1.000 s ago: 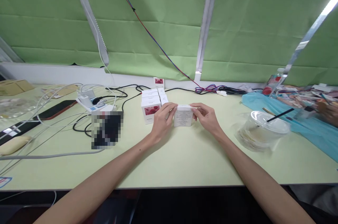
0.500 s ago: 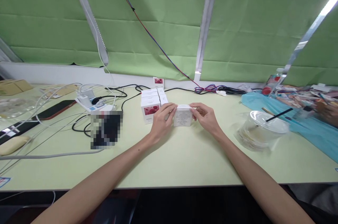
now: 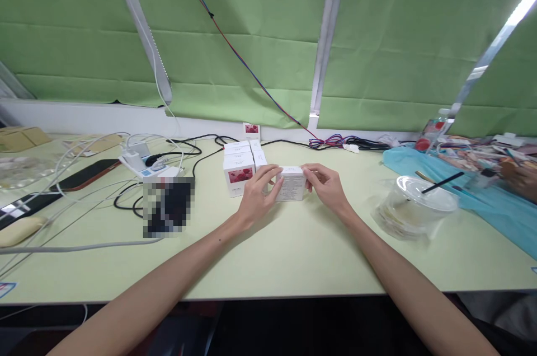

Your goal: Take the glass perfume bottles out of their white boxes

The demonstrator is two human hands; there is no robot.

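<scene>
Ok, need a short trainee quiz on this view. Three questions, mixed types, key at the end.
1. True or false: the white box between the left hand and right hand has its printed text facing the camera.
2. What sticks out of the lidded cup?
a) a metal spoon
b) a black straw
c) a paintbrush
3. Fill in: as the camera sees it, the grouped boxes stand to the ____ of the white box.

Key: 1 true; 2 b; 3 left
</scene>
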